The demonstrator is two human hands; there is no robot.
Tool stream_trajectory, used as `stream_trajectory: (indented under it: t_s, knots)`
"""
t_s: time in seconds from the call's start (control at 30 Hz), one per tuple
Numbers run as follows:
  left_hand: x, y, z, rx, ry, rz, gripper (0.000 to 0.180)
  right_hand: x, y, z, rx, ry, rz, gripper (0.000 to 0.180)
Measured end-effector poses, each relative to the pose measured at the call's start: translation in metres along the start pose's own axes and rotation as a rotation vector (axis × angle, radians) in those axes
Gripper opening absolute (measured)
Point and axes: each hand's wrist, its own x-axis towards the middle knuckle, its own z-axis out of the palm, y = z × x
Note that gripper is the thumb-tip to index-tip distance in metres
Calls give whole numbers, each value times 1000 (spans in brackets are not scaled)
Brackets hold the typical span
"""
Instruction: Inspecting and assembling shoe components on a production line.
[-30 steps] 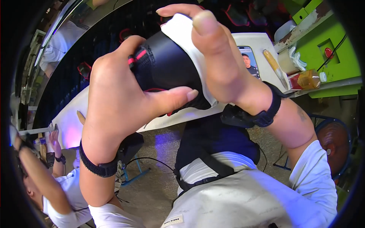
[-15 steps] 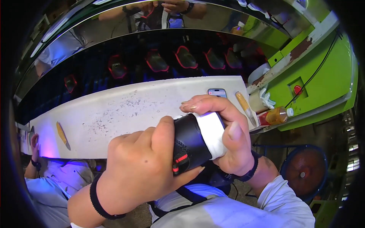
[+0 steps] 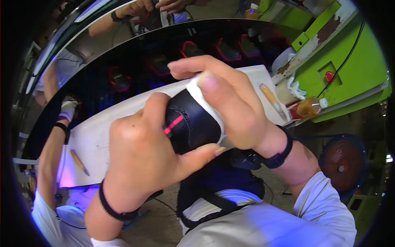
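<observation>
A black shoe (image 3: 192,125) with a white sole edge and a small red tab sits between both my hands, close to the camera. My left hand (image 3: 142,154) wraps its black upper from the left, thumb stretched under it. My right hand (image 3: 230,103) curls over the white sole edge from the right, the forefinger tip pressing on the rim. Both wrists carry black bands. Most of the shoe is hidden by my fingers.
A long white worktable (image 3: 96,133) runs beneath, with a brush (image 3: 78,161) at its left and another brush (image 3: 269,96) at its right. An amber bottle (image 3: 307,108) lies by a green machine (image 3: 349,70). Another person's arm (image 3: 55,140) reaches in at left.
The shoe and both hands dropped lower in view, then rose slightly again. My right fingers shifted along the white sole edge. The view swung, showing more of the table and green machine.
</observation>
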Motion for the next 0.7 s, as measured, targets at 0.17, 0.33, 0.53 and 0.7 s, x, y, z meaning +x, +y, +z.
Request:
stream_trajectory:
  t_s: [0.17, 0.33, 0.53, 0.7]
  knots:
    - [-44, -40, 16, -343, 320, 224, 74, -32, 18, 35, -51, -15, -304, 98]
    - [-131, -32, -13, -680, 141, -172, 80, -64, 74, 53, -584, -30, -425, 102]
    - [-167, -33, -19, -247, 89, -334, 91, -74, 100, 76, -534, -173, -178, 105]
    - [-169, -49, -18, -162, 127, -207, 74, -71, 103, 68, -549, -203, -249, 101]
